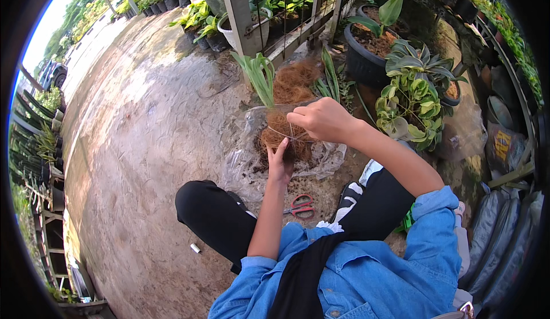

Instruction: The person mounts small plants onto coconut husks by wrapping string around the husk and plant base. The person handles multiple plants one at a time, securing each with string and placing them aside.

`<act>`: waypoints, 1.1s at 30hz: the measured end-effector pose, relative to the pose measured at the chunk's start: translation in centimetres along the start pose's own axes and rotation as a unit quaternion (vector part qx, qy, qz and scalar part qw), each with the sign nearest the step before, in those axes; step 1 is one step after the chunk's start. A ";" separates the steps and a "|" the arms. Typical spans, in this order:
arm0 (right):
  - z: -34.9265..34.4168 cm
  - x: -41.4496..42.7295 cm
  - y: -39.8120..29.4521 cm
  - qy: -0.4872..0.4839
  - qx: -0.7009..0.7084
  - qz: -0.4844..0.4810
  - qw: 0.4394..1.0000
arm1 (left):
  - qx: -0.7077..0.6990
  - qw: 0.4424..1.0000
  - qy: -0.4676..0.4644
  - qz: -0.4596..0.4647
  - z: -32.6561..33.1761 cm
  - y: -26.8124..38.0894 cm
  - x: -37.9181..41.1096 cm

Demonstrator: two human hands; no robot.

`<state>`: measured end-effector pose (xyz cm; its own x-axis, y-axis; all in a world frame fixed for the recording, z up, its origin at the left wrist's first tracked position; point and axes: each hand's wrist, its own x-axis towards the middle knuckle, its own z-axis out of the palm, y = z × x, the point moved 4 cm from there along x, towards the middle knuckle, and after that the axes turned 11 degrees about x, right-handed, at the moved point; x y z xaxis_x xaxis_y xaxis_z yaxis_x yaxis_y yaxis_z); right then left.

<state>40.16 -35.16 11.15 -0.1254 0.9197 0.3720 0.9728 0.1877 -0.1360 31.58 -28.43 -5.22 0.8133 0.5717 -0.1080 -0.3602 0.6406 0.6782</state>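
Note:
A ball of brown coconut fibre [279,134] with white thread [296,137] wound round it sits above a clear plastic sheet [245,170] strewn with dark soil. Long green leaves [262,76] rise from the ball's far side. My left hand [280,162] grips the ball from its near side, thumb upward; its other fingers are partly hidden. Pinched in the fingers of my right hand [324,120] is the thread, drawn up from the ball. Red-handled scissors [302,207] lie on the concrete between my feet.
Loose coconut fibre [296,80] is heaped beyond the sheet. A black pot [367,56] and a variegated potted plant [408,108] stand to the right, near a metal mesh gate [296,26]. A small white spool [195,248] lies left of my knee on the concrete floor [142,160].

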 end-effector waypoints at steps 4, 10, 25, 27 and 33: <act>0.6 0.0 1.5 0.005 -0.007 0.022 1.000 | 0.023 0.999 -0.022 0.000 0.8 0.3 -0.6; 0.2 -0.1 2.8 0.030 0.007 0.055 0.998 | 0.061 0.996 -0.055 -0.018 0.9 -0.2 -0.8; 8.8 -5.0 9.3 0.040 0.378 0.257 0.888 | 0.048 0.993 -0.079 -0.080 0.3 -0.9 -1.2; 10.6 -5.9 8.2 0.010 0.484 0.285 0.828 | 0.061 0.995 -0.056 -0.052 0.1 -0.2 -0.9; 14.3 -8.5 5.4 0.071 0.506 0.255 0.821 | 0.084 0.995 -0.032 -0.041 -1.1 0.3 0.3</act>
<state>43.66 -37.01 -5.83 0.3418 0.9318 0.1220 0.2223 0.0460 -0.9739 31.21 -27.56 -5.84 0.8661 0.4836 -0.1264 -0.2137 0.5868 0.7810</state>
